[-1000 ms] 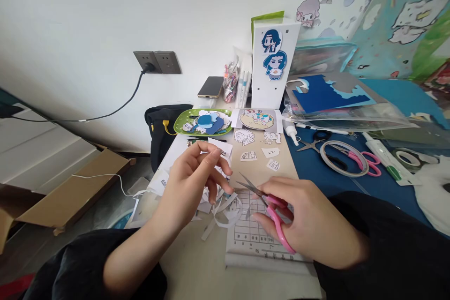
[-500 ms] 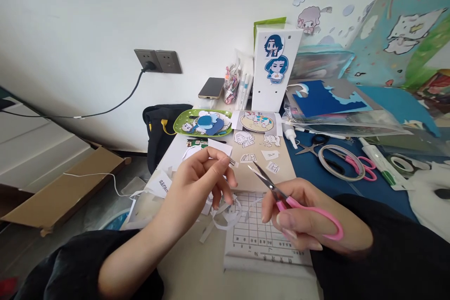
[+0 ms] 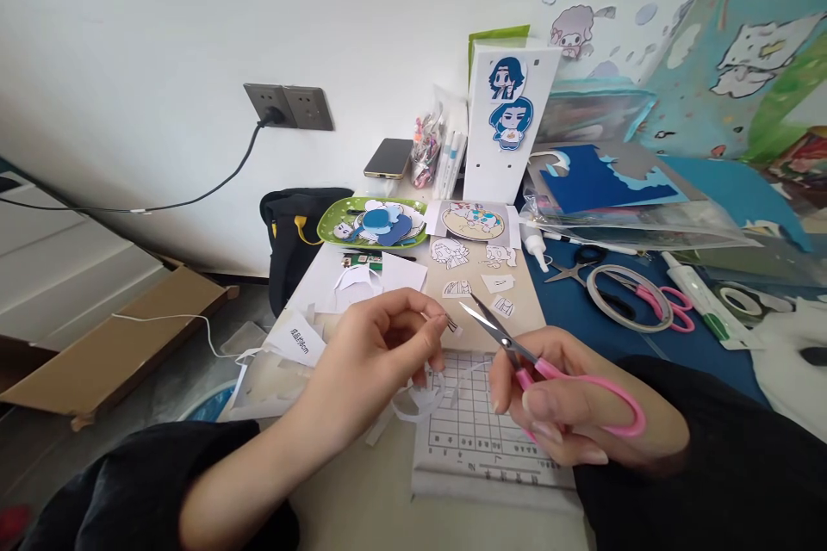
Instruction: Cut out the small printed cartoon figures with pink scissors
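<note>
My left hand (image 3: pixel 375 357) pinches a tiny paper cutout (image 3: pixel 450 325) between thumb and forefinger, held above the table. My right hand (image 3: pixel 581 413) grips small pink-handled scissors (image 3: pixel 543 366) whose blades are slightly apart and point up-left, the tip a short way from the cutout. Under both hands lie curled white paper trimmings (image 3: pixel 419 396) and a gridded sheet (image 3: pixel 478 439). Several small drawn cutouts (image 3: pixel 471 275) rest on a tan card (image 3: pixel 517 310) just beyond the scissors.
A green plate (image 3: pixel 336 224) with blue and white cutouts, a glue bottle (image 3: pixel 535 245), a tape ring (image 3: pixel 630 297), other pink scissors (image 3: pixel 672 306) and a white pen (image 3: pixel 698 293) lie on the blue mat. A phone (image 3: pixel 388 159), a white stand (image 3: pixel 507 116), a black bag (image 3: pixel 294 232) and floor cardboard (image 3: pixel 122 344) surround the table.
My right hand lifted the scissors off the gridded sheet and turned them toward the cutout. My left hand lowered slightly and shifted right, bringing the cutout close to the blades.
</note>
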`<state>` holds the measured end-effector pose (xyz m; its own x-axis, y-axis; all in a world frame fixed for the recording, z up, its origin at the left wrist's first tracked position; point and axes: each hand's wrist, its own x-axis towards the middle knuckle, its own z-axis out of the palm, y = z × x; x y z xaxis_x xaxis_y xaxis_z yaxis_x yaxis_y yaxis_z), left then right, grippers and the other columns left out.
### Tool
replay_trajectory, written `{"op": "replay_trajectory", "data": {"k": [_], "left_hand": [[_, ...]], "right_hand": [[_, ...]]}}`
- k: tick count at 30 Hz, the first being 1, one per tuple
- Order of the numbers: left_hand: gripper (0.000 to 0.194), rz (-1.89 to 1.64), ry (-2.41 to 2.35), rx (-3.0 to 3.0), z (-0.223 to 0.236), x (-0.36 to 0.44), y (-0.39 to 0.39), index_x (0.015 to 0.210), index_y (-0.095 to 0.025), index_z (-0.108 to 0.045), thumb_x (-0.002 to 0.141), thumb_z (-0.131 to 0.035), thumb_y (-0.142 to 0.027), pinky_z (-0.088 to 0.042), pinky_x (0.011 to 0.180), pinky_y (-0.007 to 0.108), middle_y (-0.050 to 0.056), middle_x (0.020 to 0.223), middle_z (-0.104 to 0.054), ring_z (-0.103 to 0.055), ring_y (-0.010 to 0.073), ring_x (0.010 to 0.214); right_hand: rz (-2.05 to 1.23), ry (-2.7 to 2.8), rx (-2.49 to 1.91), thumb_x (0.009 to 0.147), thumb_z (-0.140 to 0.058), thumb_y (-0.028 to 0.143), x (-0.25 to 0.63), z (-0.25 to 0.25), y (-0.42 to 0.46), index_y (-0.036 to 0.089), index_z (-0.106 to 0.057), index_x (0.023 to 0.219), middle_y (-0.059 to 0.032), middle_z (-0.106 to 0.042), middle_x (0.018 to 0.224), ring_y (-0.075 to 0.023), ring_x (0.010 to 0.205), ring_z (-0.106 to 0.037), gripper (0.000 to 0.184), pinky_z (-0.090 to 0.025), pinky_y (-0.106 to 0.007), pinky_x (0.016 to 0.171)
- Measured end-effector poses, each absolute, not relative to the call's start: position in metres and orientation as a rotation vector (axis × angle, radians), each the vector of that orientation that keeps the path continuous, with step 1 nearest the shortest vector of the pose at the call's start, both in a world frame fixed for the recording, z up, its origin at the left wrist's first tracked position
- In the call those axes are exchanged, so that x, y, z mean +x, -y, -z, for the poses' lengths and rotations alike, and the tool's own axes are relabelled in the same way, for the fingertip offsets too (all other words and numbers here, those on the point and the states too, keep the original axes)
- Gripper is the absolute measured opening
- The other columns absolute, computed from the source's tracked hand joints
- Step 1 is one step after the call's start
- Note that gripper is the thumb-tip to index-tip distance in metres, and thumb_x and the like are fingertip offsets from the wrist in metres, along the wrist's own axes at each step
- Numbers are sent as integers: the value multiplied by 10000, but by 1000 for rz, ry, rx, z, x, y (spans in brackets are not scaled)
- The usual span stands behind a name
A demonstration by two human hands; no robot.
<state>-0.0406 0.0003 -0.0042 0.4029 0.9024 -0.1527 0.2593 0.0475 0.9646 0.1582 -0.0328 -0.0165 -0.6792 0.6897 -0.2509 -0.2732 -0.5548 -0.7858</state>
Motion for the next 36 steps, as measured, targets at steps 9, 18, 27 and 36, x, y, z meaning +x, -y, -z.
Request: {"op": "replay_trajectory", "data": {"k": [9, 18, 27, 36], "left_hand": [[124, -475, -1446, 2192, 17, -38, -3, 758, -178, -633, 796, -533, -240, -330, 470, 221, -34, 521, -545, -461, 107, 464], [103, -789, -1253, 2117, 10, -45, -3, 846, -213, -598, 855, -501, -249, -349, 485, 209, -36, 608, -549, -443, 100, 512], [85, -982, -1036, 1899, 5, -42, 4, 772, -210, -653, 812, -580, -195, -359, 475, 210, -16, 648, -559, -470, 108, 576], [82, -992, -1091, 1836, 4, -41, 8, 743, -197, -679, 786, -610, -201, -337, 451, 218, -14, 606, -577, -456, 105, 535]], "right_hand": [[-2237, 999, -725, 739, -670, 226, 157, 18, 33, 82, -635, 778, 54, -481, 497, 10, 309, -340, 154, -232, -126, 306], [-2203, 1145, -842, 731, -676, 280, 155, 15, 33, 97, -590, 773, 91, -411, 451, -3, 322, -328, 207, -227, -141, 331], [-2233, 1260, -837, 725, -692, 278, 152, 11, 32, 90, -565, 806, 81, -377, 541, -21, 421, -335, 241, -280, -173, 426], [-2116, 1308, -1017, 687, -714, 200, 147, 4, 34, 109, -566, 762, 72, -391, 557, -44, 491, -319, 190, -266, -179, 463]]}}
